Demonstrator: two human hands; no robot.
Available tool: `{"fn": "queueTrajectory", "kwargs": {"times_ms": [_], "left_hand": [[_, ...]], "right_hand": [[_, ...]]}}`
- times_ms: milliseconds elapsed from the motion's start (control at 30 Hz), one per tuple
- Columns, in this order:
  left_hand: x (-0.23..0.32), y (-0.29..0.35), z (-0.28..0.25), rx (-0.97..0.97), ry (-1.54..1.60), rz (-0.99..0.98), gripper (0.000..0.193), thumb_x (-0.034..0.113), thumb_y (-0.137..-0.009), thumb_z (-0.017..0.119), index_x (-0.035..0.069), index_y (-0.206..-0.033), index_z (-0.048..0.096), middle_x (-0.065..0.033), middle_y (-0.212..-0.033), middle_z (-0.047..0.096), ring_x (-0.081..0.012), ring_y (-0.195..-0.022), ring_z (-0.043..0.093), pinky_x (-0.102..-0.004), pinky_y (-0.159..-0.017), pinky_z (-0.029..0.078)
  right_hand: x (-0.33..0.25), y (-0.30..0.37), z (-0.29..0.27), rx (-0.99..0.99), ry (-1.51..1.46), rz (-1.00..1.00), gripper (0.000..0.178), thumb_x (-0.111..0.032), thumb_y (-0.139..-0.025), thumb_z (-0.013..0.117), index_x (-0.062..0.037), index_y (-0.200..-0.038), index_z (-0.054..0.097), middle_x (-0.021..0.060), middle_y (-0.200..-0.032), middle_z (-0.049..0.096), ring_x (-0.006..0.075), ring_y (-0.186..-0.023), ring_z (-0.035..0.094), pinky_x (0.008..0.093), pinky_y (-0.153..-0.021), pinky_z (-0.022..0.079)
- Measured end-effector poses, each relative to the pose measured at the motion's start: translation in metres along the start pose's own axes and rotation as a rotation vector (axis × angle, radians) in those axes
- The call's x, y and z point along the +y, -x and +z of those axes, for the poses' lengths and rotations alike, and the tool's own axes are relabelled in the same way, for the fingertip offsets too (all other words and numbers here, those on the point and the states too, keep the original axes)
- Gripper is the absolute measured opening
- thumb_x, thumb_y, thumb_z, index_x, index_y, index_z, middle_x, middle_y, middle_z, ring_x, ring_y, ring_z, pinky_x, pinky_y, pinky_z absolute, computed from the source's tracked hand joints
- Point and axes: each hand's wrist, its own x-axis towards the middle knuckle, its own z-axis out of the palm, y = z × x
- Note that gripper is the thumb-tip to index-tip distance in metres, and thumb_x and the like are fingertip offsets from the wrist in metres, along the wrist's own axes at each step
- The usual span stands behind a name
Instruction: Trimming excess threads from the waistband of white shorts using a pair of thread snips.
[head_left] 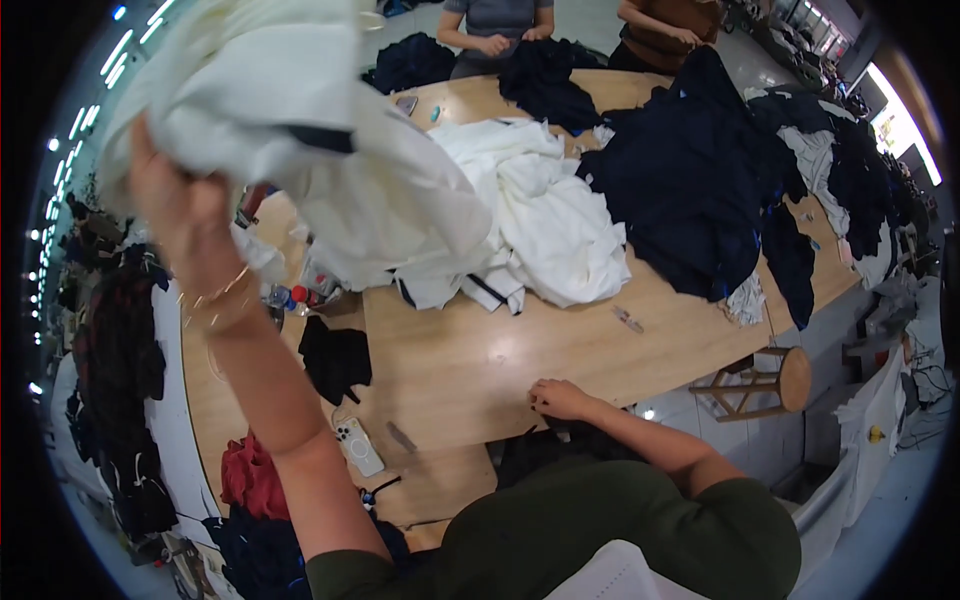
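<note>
Above the table (560, 345), my left grip (187, 205) clenched white cloth (260, 90), best lifted clear; near edge, right grip (558, 398) curled, contents unclear.

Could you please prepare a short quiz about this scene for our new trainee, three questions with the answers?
1. Multiple choice. What does the person's raised left hand hold?
a) a crumpled red cloth
b) a white cloth with a dark strip
c) a white phone
2. True or false. The round-seated wooden stool stands to the right of the person's right hand.
3. Complete the sentence. On the pale wooden table, the large heap of fabric just right of the crumpled white fabric heap is ____ in colour.

Key: 1: b. 2: true. 3: dark (the dark fabric heap).
</note>
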Motion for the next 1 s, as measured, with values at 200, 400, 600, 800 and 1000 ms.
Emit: {"fn": "queueTrajectory", "kwargs": {"times_ms": [200,400,600,800,1000], "left_hand": [[-0.137,0.067,0.088,0.022,0.131,-0.117,0.044,0.028,-0.099,0.045,-0.003,-0.129,0.05,-0.0135,-0.128,0.057,-0.0222,-0.114,0.058,-0.0342,-0.099,0.046],[-0.34,0.166,-0.092,0.112,-0.448,-0.794,0.051,0.043,-0.093,0.053,0.011,-0.133,0.051,-0.005,-0.128,0.056,-0.0238,-0.111,0.054,-0.0448,-0.086,0.046],[-0.406,0.219,-0.077,0.216,-0.82,-0.933,0.066,0.04,-0.079,0.065,0.02,-0.135,0.039,-0.0021,-0.132,0.049,-0.0246,-0.106,0.051,-0.0455,-0.073,0.043],[-0.4,0.215,-0.079,-0.026,-0.876,-0.903,0.07,0.041,-0.079,0.063,0.02,-0.139,0.034,0.0005,-0.132,0.049,-0.024,-0.106,0.051,-0.0442,-0.066,0.043],[-0.332,0.222,-0.127,-0.063,-0.957,-1.036,0.079,0.049,-0.08,0.064,0.017,-0.143,0.029,-0.0068,-0.135,0.046,-0.0278,-0.11,0.051,-0.0461,-0.065,0.044]], "right_hand": [[0.016,0.042,-0.069,-0.078,-0.309,-0.165,0.031,-0.032,-0.086,0.059,-0.0041,-0.1,0.063,0.0161,-0.1,0.063,0.0314,-0.093,0.061,0.0407,-0.079,0.048],[-0.123,0.063,-0.207,-0.002,-0.433,-0.841,0.024,-0.023,-0.088,0.059,-0.0017,-0.098,0.061,0.0131,-0.089,0.061,0.0298,-0.084,0.059,0.038,-0.075,0.048],[-0.229,0.059,-0.206,-0.055,-0.366,-1.22,0.038,-0.032,-0.094,0.049,0.0021,-0.083,0.061,0.0238,-0.08,0.059,0.0395,-0.078,0.055,0.0464,-0.069,0.043],[-0.268,0.052,-0.173,-0.286,-0.385,-0.963,0.022,-0.019,-0.088,0.061,0.0026,-0.087,0.064,0.0172,-0.08,0.065,0.0281,-0.073,0.061,0.0401,-0.066,0.046],[-0.278,0.011,-0.099,-0.159,-0.181,-1.197,0.039,-0.027,-0.088,0.055,0.0077,-0.071,0.056,0.0223,-0.063,0.052,0.0334,-0.058,0.05,0.0459,-0.057,0.039]]}}
